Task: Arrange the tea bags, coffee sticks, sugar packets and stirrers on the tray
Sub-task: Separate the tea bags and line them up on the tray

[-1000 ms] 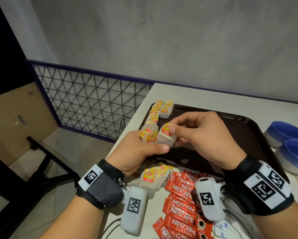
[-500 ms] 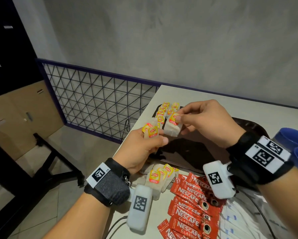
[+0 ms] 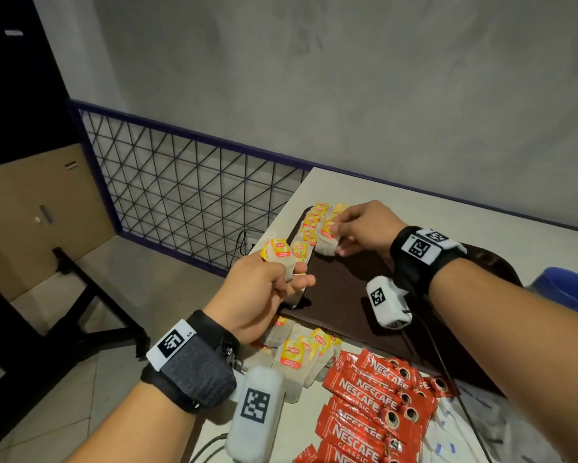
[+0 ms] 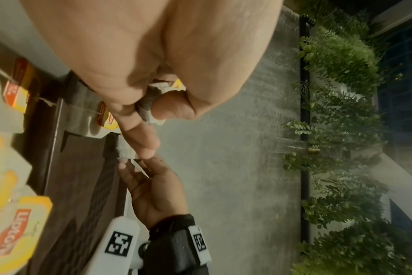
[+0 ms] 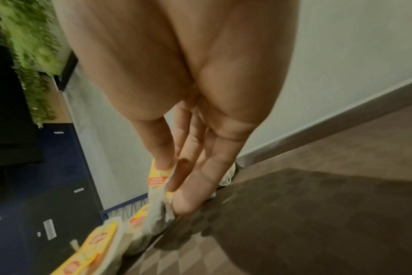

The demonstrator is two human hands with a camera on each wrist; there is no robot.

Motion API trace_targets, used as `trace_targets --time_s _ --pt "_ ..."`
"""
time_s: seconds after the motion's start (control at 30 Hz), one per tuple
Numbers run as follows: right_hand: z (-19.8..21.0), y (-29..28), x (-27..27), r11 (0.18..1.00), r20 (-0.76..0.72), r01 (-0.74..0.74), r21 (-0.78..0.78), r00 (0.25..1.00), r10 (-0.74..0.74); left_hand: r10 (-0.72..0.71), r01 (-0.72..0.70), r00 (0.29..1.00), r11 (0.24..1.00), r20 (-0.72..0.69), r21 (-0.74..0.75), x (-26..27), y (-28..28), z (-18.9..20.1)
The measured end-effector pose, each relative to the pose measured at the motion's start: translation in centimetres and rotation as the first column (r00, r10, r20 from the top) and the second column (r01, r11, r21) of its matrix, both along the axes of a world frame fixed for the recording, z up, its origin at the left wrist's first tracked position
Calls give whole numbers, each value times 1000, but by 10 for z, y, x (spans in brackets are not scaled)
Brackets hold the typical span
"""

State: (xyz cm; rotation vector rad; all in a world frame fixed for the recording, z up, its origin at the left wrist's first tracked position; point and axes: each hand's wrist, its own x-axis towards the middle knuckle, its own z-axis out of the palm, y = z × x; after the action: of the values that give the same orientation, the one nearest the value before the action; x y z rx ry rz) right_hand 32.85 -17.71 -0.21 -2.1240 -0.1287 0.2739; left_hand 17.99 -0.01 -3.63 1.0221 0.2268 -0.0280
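Note:
A dark brown tray (image 3: 344,289) lies on the pale table. Along its far left side runs a row of yellow-tagged tea bags (image 3: 311,222). My right hand (image 3: 357,228) pinches one tea bag (image 3: 327,240) and holds it low over the tray beside that row; the right wrist view shows thumb and fingers on this tea bag (image 5: 159,206). My left hand (image 3: 267,289) grips a small bunch of tea bags (image 3: 280,251) above the tray's near left corner. More tea bags (image 3: 299,354) lie on the table in front of the tray, next to red Nescafe coffee sticks (image 3: 371,399).
White sugar packets (image 3: 461,429) lie at the lower right, partly under my right arm. Blue bowls (image 3: 568,292) stand at the right edge. A wire-mesh railing (image 3: 180,195) and a drop to the floor border the table's left edge. A cable (image 3: 448,362) crosses the tray.
My right hand has carried its tea bag away from the left hand, forward and down to the tray beside the row. The left hand stays put with its bunch.

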Motion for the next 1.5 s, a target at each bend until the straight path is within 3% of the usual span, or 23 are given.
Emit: trace_targets --time_s 0.17,0.6,0.73,0.9,1.1,1.23,1.5 --pt "-9 7 21 995 0 39 -96 999 -39 0 0 1000 1000 6 -10 -2 -1 2" --pt "-4 2 28 987 69 125 -99 991 -118 -34 35 999 998 29 -44 -4 1 5" --pt "16 -5 4 992 141 105 -76 986 -94 -82 86 995 992 48 -91 -6 0 7" --pt "42 -8 -58 998 188 -21 51 982 11 -202 211 976 969 79 -125 -10 -3 10" --pt "33 -10 -125 990 227 -122 70 968 103 -412 419 904 906 116 -49 -19 -8 11" --pt "15 -20 -134 994 300 -103 23 950 92 -496 501 860 865 118 -19 -22 -11 11" --pt "14 -26 -142 962 306 -122 246 951 42 -496 497 860 868 124 26 -18 -8 6"
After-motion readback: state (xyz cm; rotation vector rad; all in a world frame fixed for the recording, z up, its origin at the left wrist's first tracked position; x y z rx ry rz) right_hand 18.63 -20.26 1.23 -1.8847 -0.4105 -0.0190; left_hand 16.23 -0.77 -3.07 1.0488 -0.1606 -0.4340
